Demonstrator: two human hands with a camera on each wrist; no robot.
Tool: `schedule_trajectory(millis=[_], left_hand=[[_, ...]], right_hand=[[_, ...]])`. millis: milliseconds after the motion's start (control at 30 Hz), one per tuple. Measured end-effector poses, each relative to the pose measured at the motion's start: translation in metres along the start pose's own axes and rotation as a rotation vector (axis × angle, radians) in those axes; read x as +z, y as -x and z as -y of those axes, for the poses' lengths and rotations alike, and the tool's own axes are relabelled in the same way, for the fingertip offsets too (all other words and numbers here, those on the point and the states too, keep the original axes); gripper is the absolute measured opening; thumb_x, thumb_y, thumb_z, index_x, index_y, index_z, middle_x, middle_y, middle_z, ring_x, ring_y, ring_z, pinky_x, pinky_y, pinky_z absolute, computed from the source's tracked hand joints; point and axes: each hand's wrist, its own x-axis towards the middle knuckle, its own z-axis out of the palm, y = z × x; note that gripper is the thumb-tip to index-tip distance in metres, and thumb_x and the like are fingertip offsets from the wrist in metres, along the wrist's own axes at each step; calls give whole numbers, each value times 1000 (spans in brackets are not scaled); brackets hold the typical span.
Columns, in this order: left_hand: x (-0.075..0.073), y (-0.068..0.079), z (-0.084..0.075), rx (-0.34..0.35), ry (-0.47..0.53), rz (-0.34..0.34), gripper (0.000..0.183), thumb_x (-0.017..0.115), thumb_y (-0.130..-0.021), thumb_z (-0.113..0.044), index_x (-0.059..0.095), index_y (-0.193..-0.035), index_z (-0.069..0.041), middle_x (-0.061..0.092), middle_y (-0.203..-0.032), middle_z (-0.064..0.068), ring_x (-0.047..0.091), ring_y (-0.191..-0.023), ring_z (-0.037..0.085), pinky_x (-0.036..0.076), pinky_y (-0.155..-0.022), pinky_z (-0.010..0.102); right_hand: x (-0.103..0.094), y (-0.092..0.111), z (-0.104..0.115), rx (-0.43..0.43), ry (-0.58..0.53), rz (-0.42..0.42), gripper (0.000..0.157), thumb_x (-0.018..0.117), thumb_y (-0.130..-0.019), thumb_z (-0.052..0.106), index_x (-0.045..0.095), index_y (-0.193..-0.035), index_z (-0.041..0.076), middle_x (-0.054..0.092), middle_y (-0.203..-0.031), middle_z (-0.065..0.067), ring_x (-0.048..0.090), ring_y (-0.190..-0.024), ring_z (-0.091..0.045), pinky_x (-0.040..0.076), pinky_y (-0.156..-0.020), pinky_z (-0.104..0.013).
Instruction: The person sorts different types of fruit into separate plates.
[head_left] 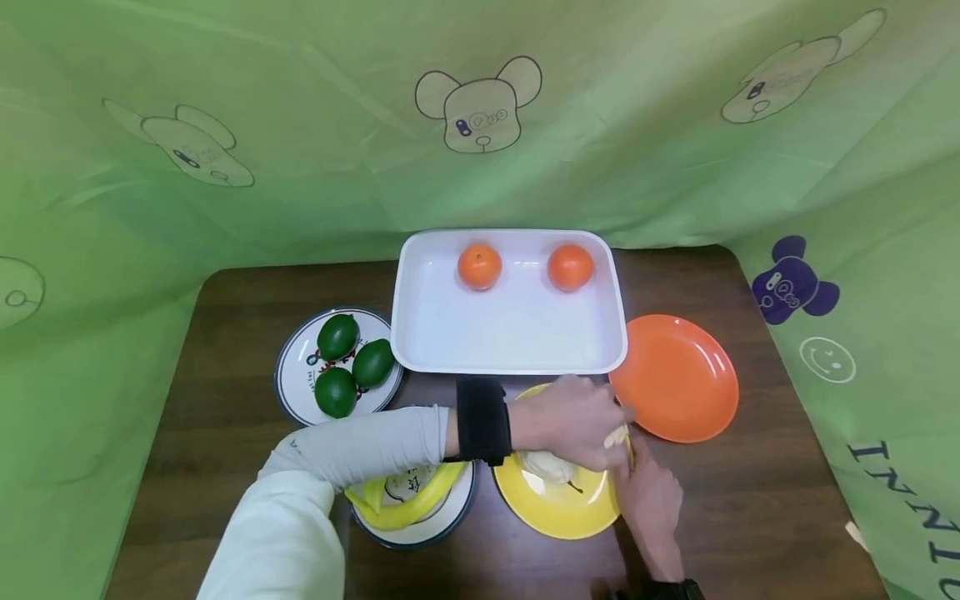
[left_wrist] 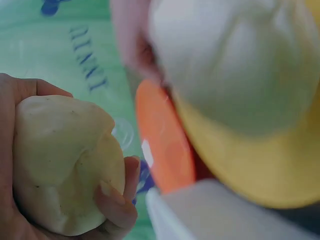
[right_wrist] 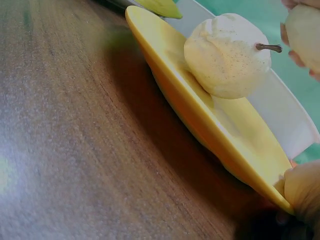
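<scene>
My left hand (head_left: 573, 421) reaches across over the yellow plate (head_left: 555, 523) and grips a pale yellow pear (left_wrist: 65, 165), its fingers curled round the fruit. A second pear (right_wrist: 227, 55), with a dark stem, sits on the yellow plate below that hand. At the plate's right edge, my right hand (head_left: 651, 500) holds the rim; in the right wrist view only part of this hand shows at the lower right corner. From the head view the held pear is mostly hidden by the left hand.
Behind the plate stands a white tray (head_left: 510, 333) with two oranges (head_left: 479, 267). An orange plate (head_left: 678, 383) is at the right. At the left are a plate (head_left: 296, 383) with three green limes (head_left: 337, 337) and, partly under the left forearm, a plate with bananas (head_left: 405, 512).
</scene>
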Motion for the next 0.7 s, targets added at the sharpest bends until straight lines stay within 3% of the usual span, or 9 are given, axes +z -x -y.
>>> schedule_trajectory(millis=[133, 233, 467, 700], left_hand=[[21, -3, -9, 29, -68, 56, 31, 54, -97, -48, 66, -111, -23, 55, -85, -5, 54, -62, 5, 40, -52, 18], [31, -4, -13, 36, -105, 104, 31, 53, -97, -48, 68, -112, -25, 56, -82, -6, 51, -60, 6, 39, -48, 19], [40, -7, -17, 50, -135, 135, 36, 51, -99, -49, 64, -128, -31, 61, -97, -5, 52, -67, 9, 40, -50, 21], [47, -6, -16, 2, -245, 202, 50, 46, -100, -57, 53, -142, -31, 61, -124, -4, 57, -91, 12, 47, -60, 22]], right_hand=[[-1, 0, -1, -3, 1, 15, 28, 50, -106, 28, 59, -109, 2, 42, -56, -3, 38, -44, -18, 31, -47, -31], [-1, 0, 0, -5, -7, 20, 32, 48, -107, 29, 60, -115, 0, 42, -55, -4, 38, -43, -18, 32, -46, -31], [-2, 2, 0, 1, 7, 1, 28, 51, -105, 23, 62, -113, -2, 41, -55, -4, 38, -43, -18, 31, -46, -31], [-1, -1, 1, -3, 6, -31, 39, 45, -109, 36, 62, -110, 1, 45, -56, -3, 38, -42, -17, 35, -47, -30]])
